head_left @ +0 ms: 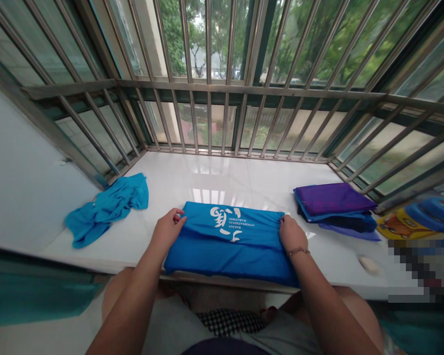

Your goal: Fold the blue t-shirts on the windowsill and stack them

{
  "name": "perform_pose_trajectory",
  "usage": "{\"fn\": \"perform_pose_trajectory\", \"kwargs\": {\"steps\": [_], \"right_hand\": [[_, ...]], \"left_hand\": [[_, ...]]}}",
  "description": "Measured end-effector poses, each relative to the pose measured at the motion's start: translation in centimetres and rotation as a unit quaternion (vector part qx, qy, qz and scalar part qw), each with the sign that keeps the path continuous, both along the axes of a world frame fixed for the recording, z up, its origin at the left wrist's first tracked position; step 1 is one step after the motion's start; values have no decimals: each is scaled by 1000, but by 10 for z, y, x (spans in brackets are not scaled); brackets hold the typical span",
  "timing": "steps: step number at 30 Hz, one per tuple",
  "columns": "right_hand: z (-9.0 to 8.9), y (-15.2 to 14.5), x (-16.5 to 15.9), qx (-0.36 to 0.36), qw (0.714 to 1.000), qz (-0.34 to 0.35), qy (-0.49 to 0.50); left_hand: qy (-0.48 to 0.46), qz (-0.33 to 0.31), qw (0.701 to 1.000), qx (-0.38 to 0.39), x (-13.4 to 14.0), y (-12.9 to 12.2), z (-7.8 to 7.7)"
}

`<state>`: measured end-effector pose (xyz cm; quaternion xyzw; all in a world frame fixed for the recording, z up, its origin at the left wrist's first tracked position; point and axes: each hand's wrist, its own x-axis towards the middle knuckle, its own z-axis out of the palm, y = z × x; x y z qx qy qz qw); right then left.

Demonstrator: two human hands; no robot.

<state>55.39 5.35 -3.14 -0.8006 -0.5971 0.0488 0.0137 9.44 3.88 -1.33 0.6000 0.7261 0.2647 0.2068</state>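
A blue T-shirt [229,256] lies partly folded on the white sill in front of me. White characters and the words "Dalian International Marathon" show upside down on its folded-over flap. My left hand [170,228] is closed in a pinch at the flap's far left corner. At the opposite corner, my right hand [293,235], with a thin bracelet at the wrist, has its fingers closed on the cloth. The near edge of the shirt reaches the front edge of the sill.
A crumpled turquoise garment [109,209] lies to the left on the sill [163,172]. Folded purple and blue clothes [335,202] are stacked at the right, near a yellow and blue container [418,219] and a small pale object [369,264]. Metal window bars [222,88] enclose the back.
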Motion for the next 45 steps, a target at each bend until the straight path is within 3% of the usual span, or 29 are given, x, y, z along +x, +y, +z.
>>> {"fn": "perform_pose_trajectory", "kwargs": {"steps": [8, 12, 15, 17, 19, 22, 25, 30, 33, 36, 40, 45], "right_hand": [[-3, 1, 4, 6, 1000, 0, -4], [1, 2, 6, 32, 999, 25, -24], [3, 0, 9, 82, 994, 61, -48], [1, -4, 9, 107, 989, 86, -58], [-2, -7, 9, 110, 987, 101, -66], [-5, -11, 9, 97, 988, 96, -71], [-6, -13, 8, 88, 990, 90, -68], [-8, -3, 14, 100, 988, 99, -70], [-9, 13, 27, 100, 984, 140, -51], [-5, 36, 43, 28, 980, 199, -14], [11, 63, 56, -50, 970, 238, 21], [37, 87, 60, -21, 969, 246, 21]], "left_hand": [[35, -6, 995, -90, -7, -19, -19], [61, -3, 998, -20, -5, -17, -14], [104, -114, 986, 68, 3, -13, -5], [144, -233, 959, 74, 11, -12, -3], [191, -310, 930, 56, 18, -12, -3], [228, -344, 909, 63, 20, -16, -5], [223, -341, 909, 87, 15, -22, -6], [218, -334, 917, 15, 8, -22, -3], [241, -282, 929, 12, 8, -1, 2], [246, -229, 942, 3, 9, 37, 7], [230, -240, 940, -82, 9, 92, 9], [225, -254, 935, -98, 9, 129, 26]]}}
